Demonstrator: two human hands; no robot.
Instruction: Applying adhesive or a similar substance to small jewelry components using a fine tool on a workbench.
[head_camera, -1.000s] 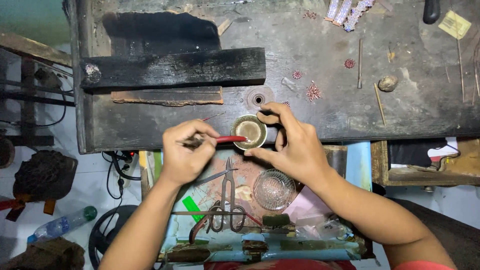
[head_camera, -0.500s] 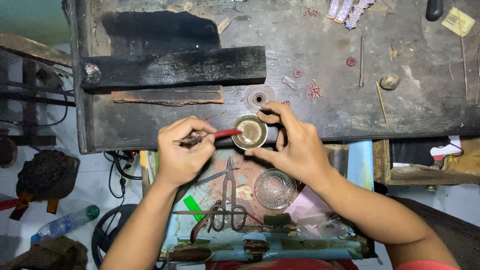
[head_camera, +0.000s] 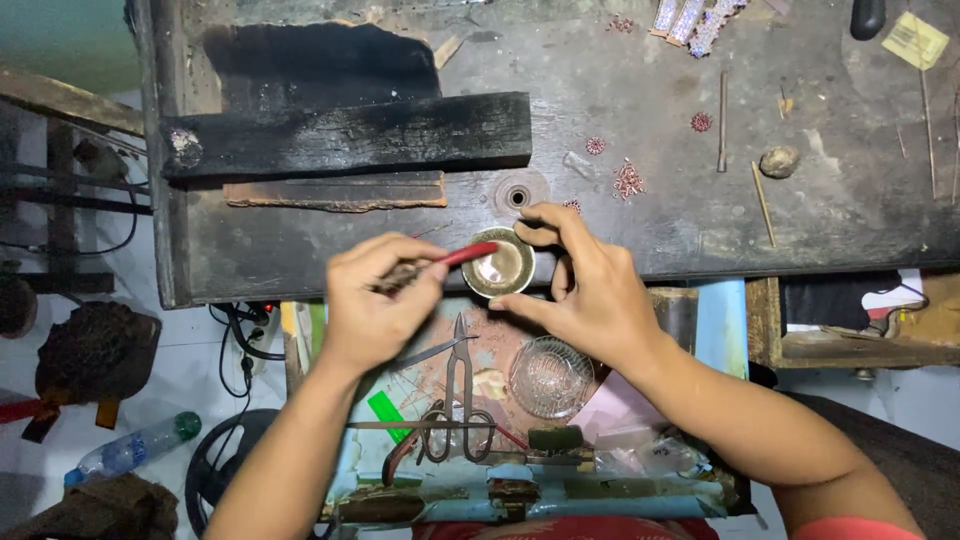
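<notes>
Right hand (head_camera: 590, 290) pinches small brass dish (head_camera: 497, 268) at surface (head_camera: 650, 220) edge, steadying it; left hand (head_camera: 375, 300) grips red-tipped tool (head_camera: 462, 254), tip over dish.

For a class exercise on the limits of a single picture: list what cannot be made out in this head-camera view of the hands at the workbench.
- Head view: the red-handled tool; the left hand covers its grip, and its tip is too small to tell.
- Contents of the small brass dish held by the right hand: glare hides them.
- Tiny reddish pieces on the bench: too small.
- Dark object at the top edge: cut off.
</notes>
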